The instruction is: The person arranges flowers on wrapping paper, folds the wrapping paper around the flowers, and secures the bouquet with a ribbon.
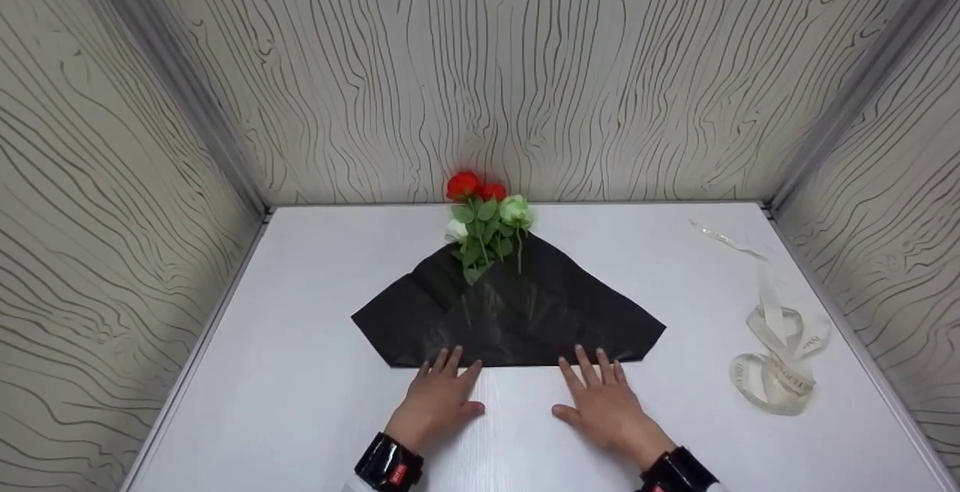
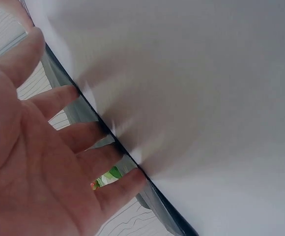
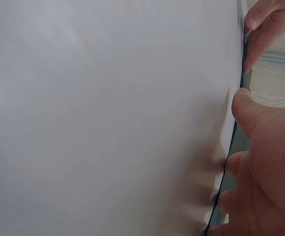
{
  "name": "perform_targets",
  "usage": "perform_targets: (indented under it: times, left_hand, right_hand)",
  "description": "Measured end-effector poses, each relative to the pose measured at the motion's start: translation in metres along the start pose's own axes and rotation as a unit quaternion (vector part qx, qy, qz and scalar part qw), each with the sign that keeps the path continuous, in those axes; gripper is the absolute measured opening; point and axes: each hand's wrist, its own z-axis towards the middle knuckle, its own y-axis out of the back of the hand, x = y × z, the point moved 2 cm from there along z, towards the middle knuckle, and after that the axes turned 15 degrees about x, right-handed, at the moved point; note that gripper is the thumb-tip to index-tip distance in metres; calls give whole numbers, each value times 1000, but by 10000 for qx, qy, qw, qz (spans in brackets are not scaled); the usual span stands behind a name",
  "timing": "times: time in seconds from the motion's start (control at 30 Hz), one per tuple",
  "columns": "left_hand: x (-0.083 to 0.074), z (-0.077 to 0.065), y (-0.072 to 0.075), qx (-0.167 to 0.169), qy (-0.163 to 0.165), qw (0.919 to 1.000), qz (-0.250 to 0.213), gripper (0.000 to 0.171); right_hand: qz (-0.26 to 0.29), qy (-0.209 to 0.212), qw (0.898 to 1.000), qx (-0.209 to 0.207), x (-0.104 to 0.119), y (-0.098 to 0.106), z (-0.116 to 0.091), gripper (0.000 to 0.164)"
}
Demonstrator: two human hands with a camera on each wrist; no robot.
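A sheet of black wrapping paper [image 1: 525, 319], folded along its near edge, lies on the white table. Red roses [image 1: 465, 186], a pale green rose [image 1: 516, 211] and a partly covered white flower [image 1: 456, 231] rest on its far point, leaves and stems over the paper. My left hand [image 1: 439, 402] is spread flat, fingertips on the paper's near fold left of the middle; the left wrist view shows its straight fingers [image 2: 118, 189] along the dark edge. Likewise spread, my right hand [image 1: 606, 408] touches the same fold right of the middle. Neither hand grips anything.
A loosely coiled cream ribbon [image 1: 784, 372] with printed letters lies at the right of the table [image 1: 300, 417], one end trailing toward the back. Wood-patterned panels [image 1: 360, 79] stand behind and at both sides, joined by grey corner strips.
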Motion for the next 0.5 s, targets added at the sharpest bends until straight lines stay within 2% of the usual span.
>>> perform_targets:
  times: [0.23, 0.37, 0.5]
  left_hand:
    - [1, -1, -2, -31, -12, 10000, 37, 66]
    - [3, 0, -4, 6, 21, 10000, -37, 65]
    - [-1, 2, -3, -137, 165, 9997, 111, 65]
  right_hand:
    - [212, -450, 9987, -53, -27, -2, -20, 73]
    - [294, -442, 9984, -211, -39, -3, -28, 70]
    - [422, -288, 9980, -362, -43, -4, -29, 70]
